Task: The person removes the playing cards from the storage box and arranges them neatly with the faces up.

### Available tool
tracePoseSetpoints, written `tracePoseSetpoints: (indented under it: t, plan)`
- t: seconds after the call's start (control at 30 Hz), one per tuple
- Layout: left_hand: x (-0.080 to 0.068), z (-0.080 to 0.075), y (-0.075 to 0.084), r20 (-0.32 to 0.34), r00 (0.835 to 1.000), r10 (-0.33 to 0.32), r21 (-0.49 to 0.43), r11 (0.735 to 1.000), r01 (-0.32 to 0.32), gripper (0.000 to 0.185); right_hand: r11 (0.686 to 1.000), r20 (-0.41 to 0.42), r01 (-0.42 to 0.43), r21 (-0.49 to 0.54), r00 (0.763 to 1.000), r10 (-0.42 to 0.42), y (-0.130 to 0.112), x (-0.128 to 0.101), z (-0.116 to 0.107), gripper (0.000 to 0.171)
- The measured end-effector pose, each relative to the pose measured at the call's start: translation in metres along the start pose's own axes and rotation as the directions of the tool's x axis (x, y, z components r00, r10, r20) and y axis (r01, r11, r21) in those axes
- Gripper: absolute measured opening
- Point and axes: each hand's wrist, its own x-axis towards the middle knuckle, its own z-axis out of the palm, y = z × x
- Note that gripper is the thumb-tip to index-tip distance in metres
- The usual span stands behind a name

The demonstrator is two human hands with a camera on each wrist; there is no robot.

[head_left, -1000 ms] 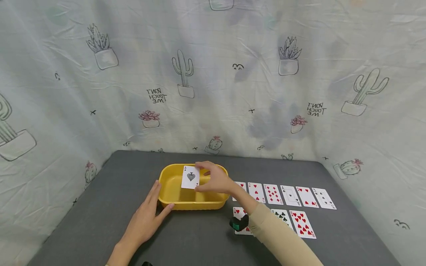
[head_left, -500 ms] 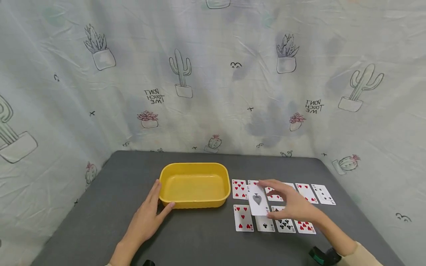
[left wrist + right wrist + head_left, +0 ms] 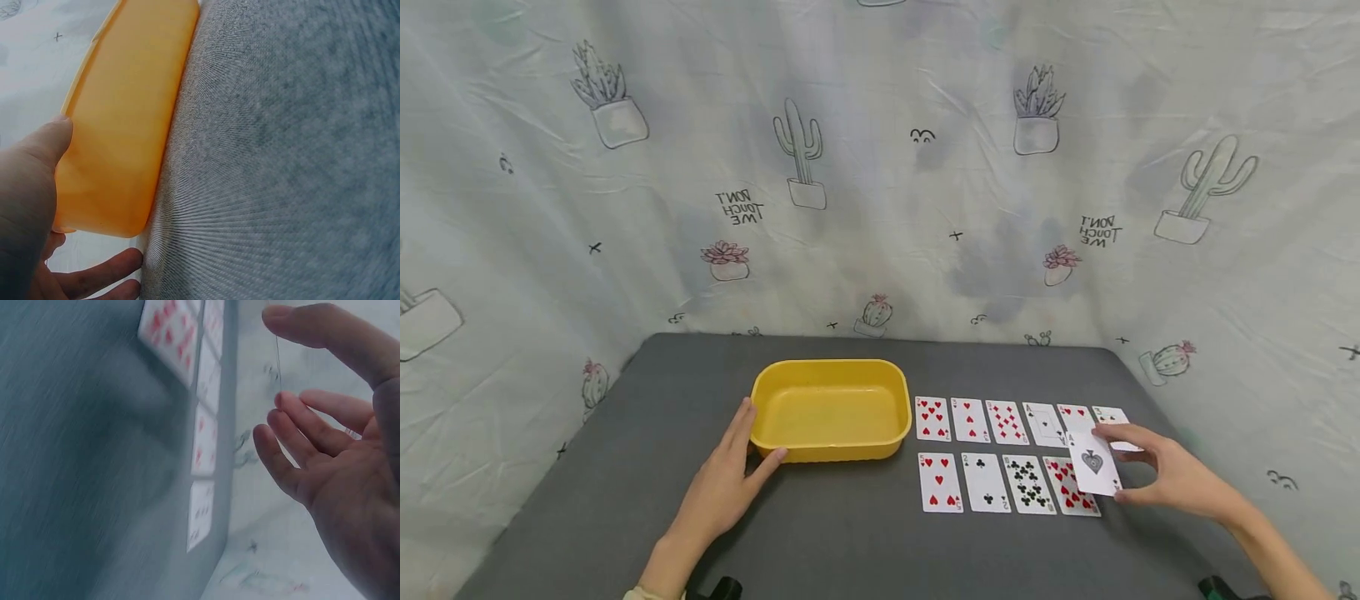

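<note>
Thumb and fingertips of my right hand [image 3: 1180, 479] pinch an ace of spades [image 3: 1093, 462] by its right edge, face up, above the right end of two rows of cards. It overlaps a hearts card [image 3: 1063, 483] in the front row. From the right wrist, this card shows edge-on as a thin line [image 3: 279, 365] between thumb and fingertips. My left hand [image 3: 718, 487] rests at the left front corner of a yellow plastic tub [image 3: 842, 454]. Its thumb [image 3: 59, 134] touches the front wall near the rim, the other fingers extended past the side.
Several face-up playing cards lie in two rows right of the tub, among them a five of hearts [image 3: 940, 483] and a two of clubs [image 3: 987, 483]. A dark grey tabletop [image 3: 865, 542] carries everything. Behind hangs a pale cactus-print curtain [image 3: 850, 250].
My right hand has carried the ace of spades from over the tub rightward to the right end of the card rows. My left hand has stayed at the tub's corner.
</note>
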Motion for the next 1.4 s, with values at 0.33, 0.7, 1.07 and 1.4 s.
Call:
tracePoseSetpoints:
  t: [0.33, 0.7, 1.07, 1.4]
  plan:
    - [-0.002, -0.008, -0.008, -0.012, 1.0, 0.014, 0.021, 1.0, -0.014, 0.092, 0.997, 0.052, -0.075, 0.012, 0.996, 0.074, 0.036, -0.017, -0.001, 0.079]
    - [-0.006, -0.009, -0.007, 0.005, 1.0, -0.019, 0.026, 0.999, 0.019, 0.094, 1.0, 0.074, 0.023, -0.005, 0.997, -0.022, 0.052, -0.02, 0.003, 0.081]
    - [-0.008, -0.01, -0.009, 0.008, 1.0, -0.029, 0.027, 0.999, 0.029, 0.094, 0.993, 0.066, -0.046, -0.112, 0.996, 0.054, 0.059, -0.022, 0.005, 0.082]
    - [-0.007, -0.008, -0.007, 0.007, 1.0, -0.016, 0.025, 1.0, 0.016, 0.094, 0.995, 0.089, -0.073, -0.075, 0.993, 0.079, 0.051, -0.025, 0.002, 0.084]
